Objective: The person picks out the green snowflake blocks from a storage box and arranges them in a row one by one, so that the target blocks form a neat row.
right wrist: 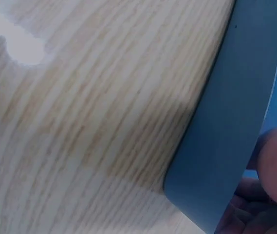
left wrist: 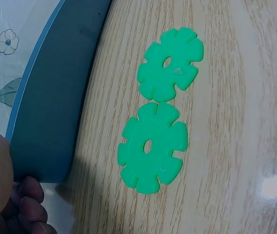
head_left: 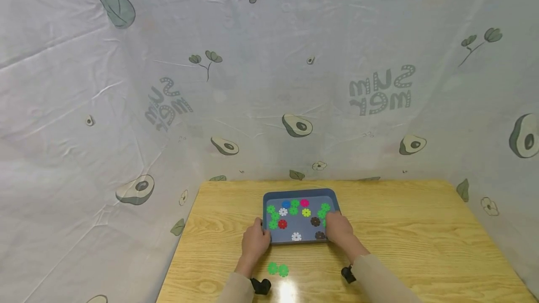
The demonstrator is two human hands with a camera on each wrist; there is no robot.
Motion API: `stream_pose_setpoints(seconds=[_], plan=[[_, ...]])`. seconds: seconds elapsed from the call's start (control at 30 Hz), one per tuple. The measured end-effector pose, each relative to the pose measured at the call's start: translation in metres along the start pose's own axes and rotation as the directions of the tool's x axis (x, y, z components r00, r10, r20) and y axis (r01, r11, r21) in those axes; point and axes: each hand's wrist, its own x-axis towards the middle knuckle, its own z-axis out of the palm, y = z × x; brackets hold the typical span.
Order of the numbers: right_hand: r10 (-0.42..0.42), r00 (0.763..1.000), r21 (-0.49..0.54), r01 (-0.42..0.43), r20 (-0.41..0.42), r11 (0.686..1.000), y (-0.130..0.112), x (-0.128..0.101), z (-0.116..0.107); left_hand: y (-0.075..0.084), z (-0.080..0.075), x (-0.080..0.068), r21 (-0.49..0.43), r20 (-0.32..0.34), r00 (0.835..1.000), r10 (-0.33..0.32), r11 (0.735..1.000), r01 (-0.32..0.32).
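Observation:
A blue-grey tray (head_left: 294,194) lies on the wooden table, holding several notched, flower-shaped plastic discs in green, white, brown and other colours. My left hand (head_left: 255,241) grips the tray's near left corner; in the left wrist view its thumb is at the rim and its fingers curl below. On the right side, my right hand (head_left: 339,228) holds the tray wall, with the thumb over the rim in the right wrist view. It partly covers some green discs (head_left: 325,207). Two green notched discs (left wrist: 153,146) lie flat on the table in front of the tray, touching each other.
The wooden table (head_left: 404,233) extends to both sides of the tray and toward me. A pale printed curtain (head_left: 269,83) hangs behind the table and along its sides. Dark wrist devices (head_left: 261,286) sit at both sleeves. Light glares off the table's near part.

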Motion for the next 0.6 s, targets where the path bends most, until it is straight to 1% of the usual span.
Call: stream_pose_setpoints(seconds=[0.17,0.23,0.37,0.47,0.6], plan=[[-0.016,0.999,0.004,0.016,0.032,1.0,0.001,0.001,-0.003,0.001,0.0,-0.001,0.001,-0.001,1.0,0.003,1.0,-0.003],[-0.019,0.999,0.032,0.018,0.034,0.999,0.001,0.001,-0.006,0.001,0.0,-0.002,0.001,-0.004,1.0,0.007,1.0,-0.007],[-0.007,1.0,0.12,0.006,0.006,0.993,0.006,0.002,-0.007,0.001,0.0,-0.002,-0.002,-0.001,1.0,0.005,1.0,-0.005],[0.008,1.0,0.207,-0.003,-0.021,0.978,0.01,0.004,-0.006,0.002,0.0,-0.001,-0.003,0.004,1.0,0.001,1.0,-0.001],[0.004,0.997,0.299,0.018,-0.073,0.954,0.015,0.005,-0.006,0.001,0.0,0.001,-0.004,0.003,1.0,-0.001,1.0,0.001]])
